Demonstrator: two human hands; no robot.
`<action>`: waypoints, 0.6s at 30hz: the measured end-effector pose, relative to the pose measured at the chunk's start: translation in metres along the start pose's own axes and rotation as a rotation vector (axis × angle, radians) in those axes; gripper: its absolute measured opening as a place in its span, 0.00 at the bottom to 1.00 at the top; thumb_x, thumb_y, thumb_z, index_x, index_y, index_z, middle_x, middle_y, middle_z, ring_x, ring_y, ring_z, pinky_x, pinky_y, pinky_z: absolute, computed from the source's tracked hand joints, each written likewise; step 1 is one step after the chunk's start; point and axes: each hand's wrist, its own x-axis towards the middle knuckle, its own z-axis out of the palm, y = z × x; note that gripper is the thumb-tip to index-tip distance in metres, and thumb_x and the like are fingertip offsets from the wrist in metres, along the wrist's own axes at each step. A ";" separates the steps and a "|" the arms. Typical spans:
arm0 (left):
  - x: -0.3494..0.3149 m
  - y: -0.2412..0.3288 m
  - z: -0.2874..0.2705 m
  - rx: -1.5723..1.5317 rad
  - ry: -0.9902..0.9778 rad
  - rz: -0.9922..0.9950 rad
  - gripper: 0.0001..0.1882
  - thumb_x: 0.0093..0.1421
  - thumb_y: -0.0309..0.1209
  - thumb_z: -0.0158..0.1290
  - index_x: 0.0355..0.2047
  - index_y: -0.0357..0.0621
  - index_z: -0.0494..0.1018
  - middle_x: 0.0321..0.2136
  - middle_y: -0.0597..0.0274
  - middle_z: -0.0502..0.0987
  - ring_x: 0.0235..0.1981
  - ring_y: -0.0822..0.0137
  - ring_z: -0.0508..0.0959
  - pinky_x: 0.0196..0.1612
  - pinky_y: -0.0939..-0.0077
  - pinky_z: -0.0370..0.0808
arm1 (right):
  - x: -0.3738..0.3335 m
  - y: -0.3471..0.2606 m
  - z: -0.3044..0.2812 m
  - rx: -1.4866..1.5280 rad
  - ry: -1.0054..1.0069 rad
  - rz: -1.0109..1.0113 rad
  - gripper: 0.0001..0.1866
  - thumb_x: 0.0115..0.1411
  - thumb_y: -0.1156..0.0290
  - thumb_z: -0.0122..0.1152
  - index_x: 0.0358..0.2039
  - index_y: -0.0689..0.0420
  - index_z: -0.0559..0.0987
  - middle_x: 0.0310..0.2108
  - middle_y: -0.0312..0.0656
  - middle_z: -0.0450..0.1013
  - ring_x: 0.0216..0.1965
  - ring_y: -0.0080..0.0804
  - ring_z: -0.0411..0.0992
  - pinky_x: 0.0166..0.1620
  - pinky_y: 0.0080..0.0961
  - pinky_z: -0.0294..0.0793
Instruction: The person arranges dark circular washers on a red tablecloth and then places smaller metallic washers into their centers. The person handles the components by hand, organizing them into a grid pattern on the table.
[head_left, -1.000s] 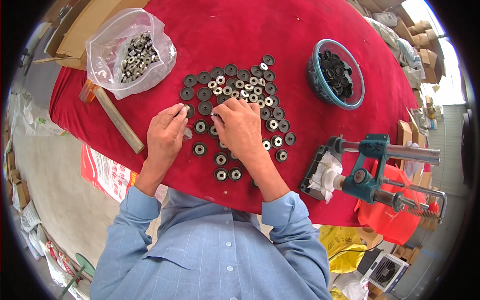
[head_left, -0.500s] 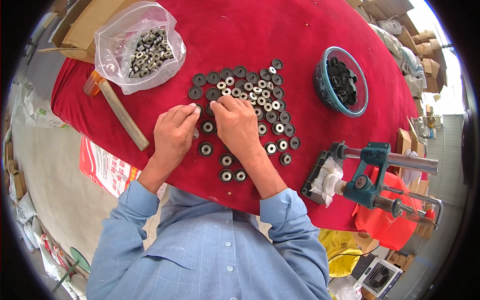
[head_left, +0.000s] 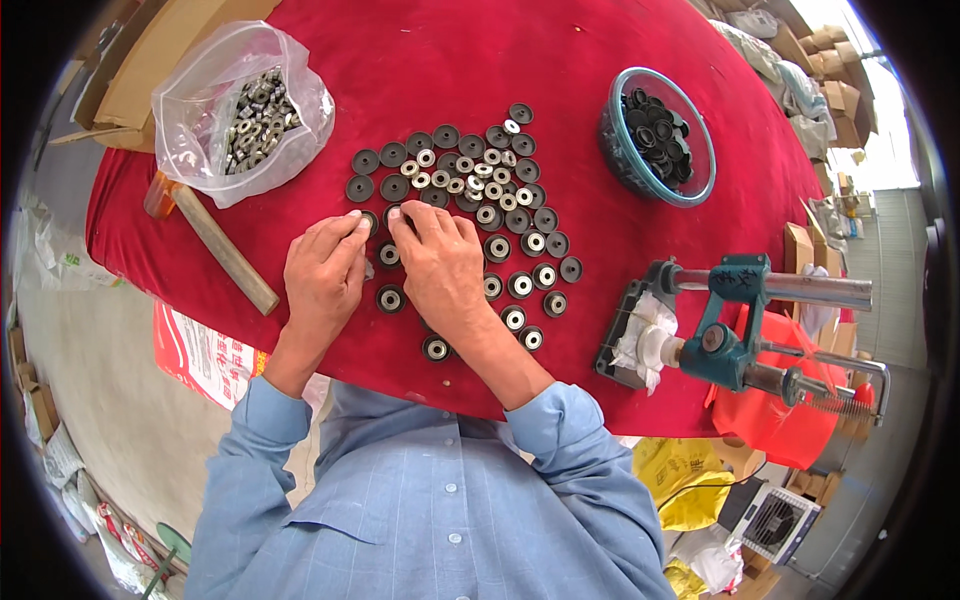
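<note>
My left hand (head_left: 325,268) has its thumb and fingers closed at the edge of a small black wheel (head_left: 371,223) with a pale centre. Close beside it, my right hand (head_left: 440,270) bends its fingers down onto another dark wheel, mostly covered by the fingertips. Beyond both hands lie rows of flat black discs with centre hubs (head_left: 365,160). Shiny ring bearings (head_left: 484,170) are scattered among and on them. Nearer me are black wheels with bearings seated in them (head_left: 435,347); some are hidden under my right hand and forearm.
A clear plastic bag of bearings (head_left: 310,110) stands far left by a cardboard box (head_left: 165,60). A hammer with a wooden handle (head_left: 228,250) lies left. To the right are a round tub of black parts (head_left: 708,170) and a green hand press (head_left: 715,345) on the red cloth (head_left: 450,50).
The view has shifted, so most tabletop things appear farther left. Both hands keep nearly the same place among the wheels, with fingers still closed at them.
</note>
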 end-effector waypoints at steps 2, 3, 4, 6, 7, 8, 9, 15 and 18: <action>-0.002 0.001 0.000 0.000 -0.005 0.005 0.17 0.58 0.20 0.64 0.49 0.42 0.85 0.49 0.60 0.85 0.51 0.58 0.85 0.49 0.63 0.79 | -0.003 -0.006 -0.002 -0.030 0.018 0.030 0.20 0.60 0.72 0.66 0.53 0.63 0.83 0.50 0.43 0.75 0.54 0.38 0.76 0.54 0.39 0.73; -0.002 0.001 0.000 0.001 -0.005 0.007 0.18 0.57 0.20 0.64 0.49 0.42 0.85 0.49 0.61 0.85 0.51 0.58 0.85 0.49 0.63 0.78 | -0.004 -0.009 -0.002 -0.052 0.021 0.041 0.21 0.60 0.72 0.66 0.54 0.63 0.83 0.50 0.43 0.76 0.55 0.38 0.76 0.55 0.40 0.72; -0.001 0.001 0.001 -0.004 -0.002 0.007 0.18 0.57 0.20 0.64 0.49 0.42 0.85 0.49 0.61 0.85 0.51 0.58 0.85 0.49 0.63 0.78 | -0.003 -0.009 -0.002 -0.052 0.010 0.040 0.21 0.60 0.72 0.66 0.53 0.63 0.83 0.50 0.43 0.76 0.54 0.38 0.76 0.55 0.40 0.71; 0.000 -0.001 0.001 -0.014 0.004 0.004 0.19 0.57 0.20 0.64 0.50 0.42 0.85 0.50 0.60 0.85 0.51 0.57 0.85 0.49 0.62 0.79 | 0.002 -0.007 -0.004 -0.053 -0.012 0.038 0.20 0.60 0.72 0.65 0.53 0.63 0.83 0.50 0.43 0.77 0.54 0.38 0.76 0.56 0.40 0.70; 0.000 -0.002 0.001 -0.020 0.002 0.003 0.19 0.57 0.19 0.64 0.50 0.42 0.85 0.50 0.60 0.85 0.51 0.57 0.85 0.49 0.62 0.79 | 0.005 -0.001 -0.006 0.005 -0.019 0.024 0.19 0.59 0.74 0.65 0.51 0.60 0.84 0.49 0.41 0.78 0.52 0.37 0.76 0.56 0.41 0.69; -0.002 -0.003 0.000 -0.025 0.000 0.002 0.19 0.57 0.19 0.64 0.50 0.42 0.85 0.50 0.60 0.85 0.51 0.57 0.85 0.49 0.62 0.79 | 0.006 0.005 -0.012 0.009 0.036 0.038 0.18 0.58 0.75 0.65 0.50 0.59 0.84 0.48 0.40 0.78 0.52 0.37 0.76 0.56 0.41 0.69; -0.002 -0.004 0.000 -0.029 0.001 -0.005 0.19 0.57 0.19 0.63 0.50 0.42 0.85 0.50 0.60 0.85 0.51 0.57 0.85 0.49 0.62 0.79 | 0.007 0.013 -0.020 0.016 0.087 0.048 0.18 0.57 0.75 0.65 0.50 0.58 0.84 0.48 0.40 0.78 0.51 0.38 0.77 0.56 0.42 0.69; -0.002 -0.004 0.003 -0.061 0.013 -0.004 0.19 0.57 0.18 0.63 0.49 0.42 0.85 0.49 0.60 0.85 0.51 0.56 0.85 0.49 0.61 0.79 | -0.021 0.059 -0.053 -0.247 0.058 0.082 0.17 0.56 0.77 0.67 0.47 0.55 0.87 0.48 0.36 0.78 0.51 0.37 0.76 0.58 0.44 0.66; -0.001 -0.002 0.002 -0.068 0.007 -0.014 0.19 0.57 0.18 0.63 0.49 0.41 0.85 0.49 0.60 0.85 0.51 0.56 0.84 0.50 0.61 0.79 | -0.027 0.064 -0.056 -0.305 0.021 0.082 0.18 0.57 0.76 0.68 0.49 0.55 0.87 0.48 0.36 0.77 0.52 0.35 0.75 0.59 0.44 0.65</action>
